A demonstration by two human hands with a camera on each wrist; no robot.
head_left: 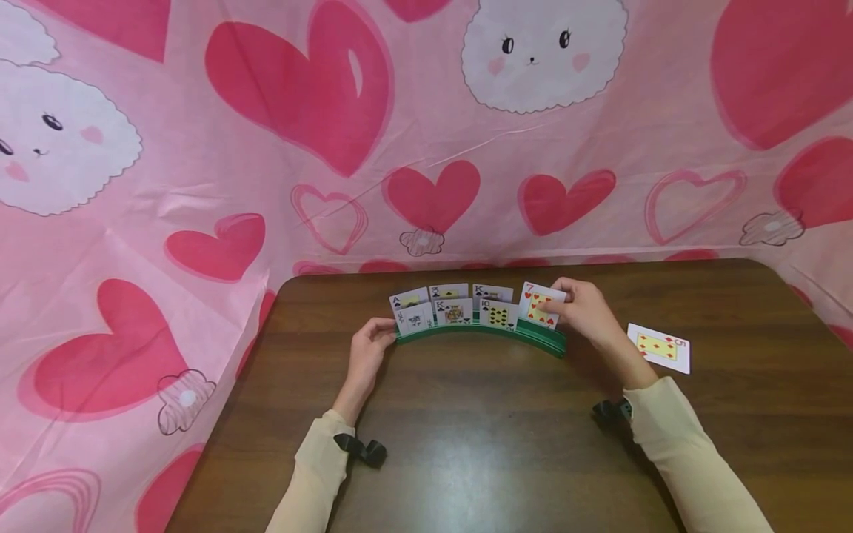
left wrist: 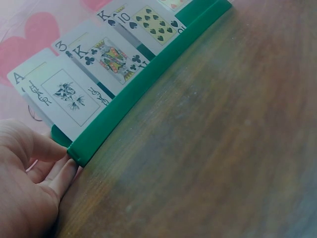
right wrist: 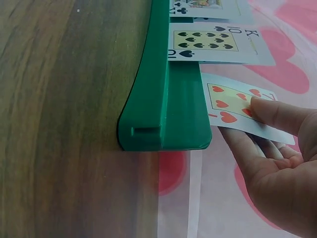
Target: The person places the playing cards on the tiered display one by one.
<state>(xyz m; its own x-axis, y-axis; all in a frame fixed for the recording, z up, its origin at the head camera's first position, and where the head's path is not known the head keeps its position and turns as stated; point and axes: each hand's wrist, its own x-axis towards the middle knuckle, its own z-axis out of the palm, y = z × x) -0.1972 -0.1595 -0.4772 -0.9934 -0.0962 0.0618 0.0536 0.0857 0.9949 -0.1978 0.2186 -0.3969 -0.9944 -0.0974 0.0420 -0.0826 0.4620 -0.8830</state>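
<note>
A curved green playing card holder (head_left: pixel 548 339) stands on the table with playing cards upright in two rows. Its front row shows a joker (left wrist: pixel 64 96), a king of clubs (left wrist: pixel 113 58) and a ten of spades (right wrist: pixel 205 42); an ace, a three and another king are partly hidden behind. At the holder's left end, my left hand (head_left: pixel 368 352) grips the tip between thumb and fingers. My right hand (head_left: pixel 586 314) pinches a seven of hearts (head_left: pixel 535 303), thumb on its face. That card is tilted at the back edge of the holder's right end (right wrist: pixel 185 119).
A five of diamonds (head_left: pixel 676 354) lies face up on the brown wooden table (head_left: pixel 466 444), right of my right forearm. Behind the table's far edge hangs a pink cloth (head_left: pixel 426 133) printed with hearts. Dark straps (head_left: pixel 363 449) sit at both wrists.
</note>
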